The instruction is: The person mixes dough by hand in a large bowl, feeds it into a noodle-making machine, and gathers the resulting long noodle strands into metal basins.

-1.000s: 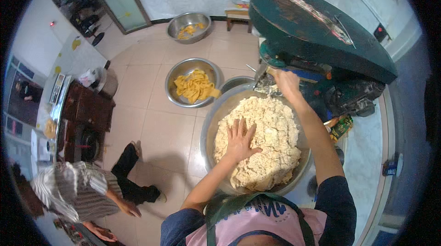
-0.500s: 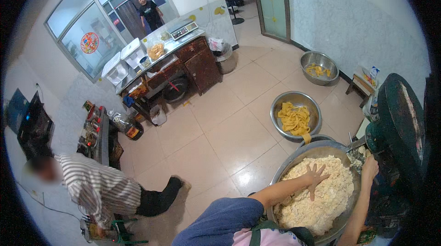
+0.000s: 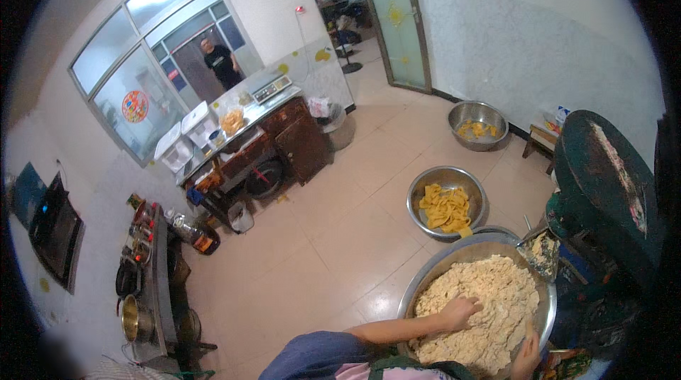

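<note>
A wide metal basin [image 3: 406, 303] in front of me holds a big mass of pale, crumbly dough [image 3: 489, 288]. My left hand [image 3: 461, 314] reaches across from the left and is closed, its fingers curled into the top of the dough. At the near right rim, my right hand [image 3: 526, 356] touches the dough's edge with its fingers stretched out and partly hidden. A flat-bladed metal scoop [image 3: 540, 252] coated with dough rests by the far right rim, untouched by either hand.
Beyond stands a metal bowl with yellow strips [image 3: 445, 210], then another bowl [image 3: 479, 125] holding fewer pieces. A large dark round lid [image 3: 603, 167] rises at right. A wooden counter [image 3: 301, 139] with a scale is across the room; a person [image 3: 221, 64] stands behind the window.
My left hand has gone from spread flat to curled in the dough. My right hand has left the scoop and come to the near right rim. The person in stripes has nearly left view.
</note>
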`<state>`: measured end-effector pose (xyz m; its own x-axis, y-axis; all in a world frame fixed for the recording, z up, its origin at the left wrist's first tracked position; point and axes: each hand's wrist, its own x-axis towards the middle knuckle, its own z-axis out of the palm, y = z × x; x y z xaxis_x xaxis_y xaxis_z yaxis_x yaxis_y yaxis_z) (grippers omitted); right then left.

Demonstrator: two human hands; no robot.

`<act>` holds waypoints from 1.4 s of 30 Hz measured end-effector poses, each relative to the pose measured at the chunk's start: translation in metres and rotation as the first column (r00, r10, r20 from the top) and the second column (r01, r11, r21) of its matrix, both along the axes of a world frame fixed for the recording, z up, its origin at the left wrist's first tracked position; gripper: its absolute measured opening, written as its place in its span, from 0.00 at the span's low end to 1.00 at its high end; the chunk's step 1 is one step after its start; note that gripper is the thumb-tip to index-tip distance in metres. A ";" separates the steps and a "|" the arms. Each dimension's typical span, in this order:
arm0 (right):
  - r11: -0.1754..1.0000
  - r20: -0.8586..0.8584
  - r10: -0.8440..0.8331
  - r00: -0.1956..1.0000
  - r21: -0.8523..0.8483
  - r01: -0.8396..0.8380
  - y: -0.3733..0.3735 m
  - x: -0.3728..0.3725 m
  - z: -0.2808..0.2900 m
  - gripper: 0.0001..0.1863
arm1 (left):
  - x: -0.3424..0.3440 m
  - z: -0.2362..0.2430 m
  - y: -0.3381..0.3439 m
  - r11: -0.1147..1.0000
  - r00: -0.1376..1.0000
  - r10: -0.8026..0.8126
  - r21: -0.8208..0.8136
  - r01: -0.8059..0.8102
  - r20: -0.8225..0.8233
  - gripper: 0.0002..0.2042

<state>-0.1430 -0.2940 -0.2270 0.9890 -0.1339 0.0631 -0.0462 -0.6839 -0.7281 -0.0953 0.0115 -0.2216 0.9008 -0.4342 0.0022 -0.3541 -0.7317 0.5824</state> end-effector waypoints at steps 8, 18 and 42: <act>0.998 -0.192 0.004 0.981 0.060 0.008 0.016 -0.034 0.016 0.23 | -0.021 0.084 0.001 0.997 0.999 0.000 -0.071 -0.002 -0.033 0.34; 0.994 -0.169 -0.066 0.983 0.078 0.080 0.013 -0.039 -0.001 0.20 | 0.016 0.052 -0.017 0.738 0.878 -0.283 0.497 0.457 -0.386 0.71; 0.991 0.105 0.026 0.994 -0.134 -0.011 0.024 -0.032 0.028 0.20 | 0.062 0.088 0.003 0.994 0.942 0.050 0.111 -0.014 -0.331 0.31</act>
<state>-0.1747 -0.2702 -0.1989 0.9779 -0.0989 0.1840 0.0402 -0.7753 -0.6304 -0.0331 0.0141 -0.1331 0.8557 -0.3863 -0.3445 -0.1282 -0.8030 0.5820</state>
